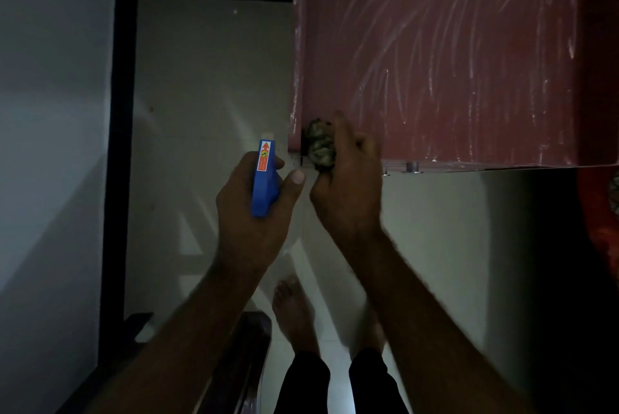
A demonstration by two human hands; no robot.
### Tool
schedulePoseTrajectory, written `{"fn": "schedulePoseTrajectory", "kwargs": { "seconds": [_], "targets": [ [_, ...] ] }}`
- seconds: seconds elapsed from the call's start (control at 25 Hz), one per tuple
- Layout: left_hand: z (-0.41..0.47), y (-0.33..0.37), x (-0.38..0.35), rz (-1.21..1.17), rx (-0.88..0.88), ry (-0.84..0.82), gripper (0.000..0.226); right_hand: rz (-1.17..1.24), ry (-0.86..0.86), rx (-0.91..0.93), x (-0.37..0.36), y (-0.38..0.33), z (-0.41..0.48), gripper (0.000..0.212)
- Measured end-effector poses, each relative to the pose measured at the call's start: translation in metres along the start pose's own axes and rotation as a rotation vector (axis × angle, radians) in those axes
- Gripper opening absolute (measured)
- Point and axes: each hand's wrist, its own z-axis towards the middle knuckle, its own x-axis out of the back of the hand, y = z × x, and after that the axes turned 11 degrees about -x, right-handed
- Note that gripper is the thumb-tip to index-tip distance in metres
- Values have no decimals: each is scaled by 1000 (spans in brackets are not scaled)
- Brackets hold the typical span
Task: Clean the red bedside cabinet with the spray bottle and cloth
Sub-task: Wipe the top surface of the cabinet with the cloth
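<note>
Both hands are gripping. The left hand [254, 222] is wrapped round the blue head of the spray bottle [263, 186], thumb lying along its right side. The right hand [350, 179] clutches a bunched, greenish cloth [320, 145] with its fingers curled over it.

The cloth is pressed against the near left corner of the red bedside cabinet [435, 62], right at the edge where the top meets the front. The right hand's fingertips reach onto the top surface. Seen from straight above, the bottle shows only its head. A red arrow on the label points away from the person, and a pale nozzle tip sits at the far end. The rest of the bottle is hidden under the hand. The bottle is held just left of the cabinet corner, close to the cloth but not touching it.

The cabinet top is covered with whitish, sweeping streaks — thickest toward the far side and the right. Two small metal fittings [412, 166] show under its near edge.

Below lies a pale tiled floor [214, 95], bordered on the left by a black strip [119, 112] and a grey wall [50, 112]. The person's bare feet [294, 310] and dark trouser legs are in view — the light is dim. A dark object [248, 363] at the bottom edge is too murky to identify.
</note>
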Motion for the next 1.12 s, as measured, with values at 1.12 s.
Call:
{"fn": "schedulePoseTrajectory", "kwargs": {
  "seconds": [1.12],
  "targets": [
    [-19, 20, -31, -51, -36, -176, 32, -15, 123, -74, 41, 54, 10, 80]
  ]
}}
